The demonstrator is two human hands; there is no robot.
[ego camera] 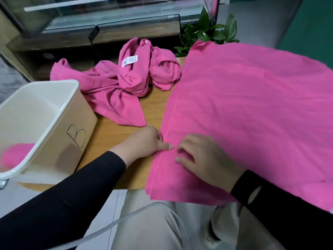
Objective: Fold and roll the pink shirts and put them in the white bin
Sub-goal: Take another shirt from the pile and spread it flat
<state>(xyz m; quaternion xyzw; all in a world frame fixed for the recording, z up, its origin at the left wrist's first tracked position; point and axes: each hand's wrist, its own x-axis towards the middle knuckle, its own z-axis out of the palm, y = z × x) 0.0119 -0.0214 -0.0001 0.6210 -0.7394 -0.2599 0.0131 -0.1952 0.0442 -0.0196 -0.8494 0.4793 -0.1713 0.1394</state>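
Note:
A pink shirt (pixel 252 114) lies spread flat over the right half of the wooden table (pixel 115 138), its near edge hanging over the front. My left hand (pixel 146 141) is at the shirt's left hem and pinches it, thumb on top of the fabric. Just right of it, my right hand (pixel 203 156) rests on the shirt with fingers spread. A second pink shirt (pixel 122 83) lies crumpled at the back of the table, its white label showing. The white bin (pixel 54 112), marked "B", stands at the left with a pink roll (pixel 16 154) inside.
A green plant (pixel 209 31) stands behind the table's far edge, beside a glass-fronted cabinet (pixel 108 20). A clear tube (pixel 126 219) crosses my lap below the table's front edge. Bare wood shows between the bin and the flat shirt.

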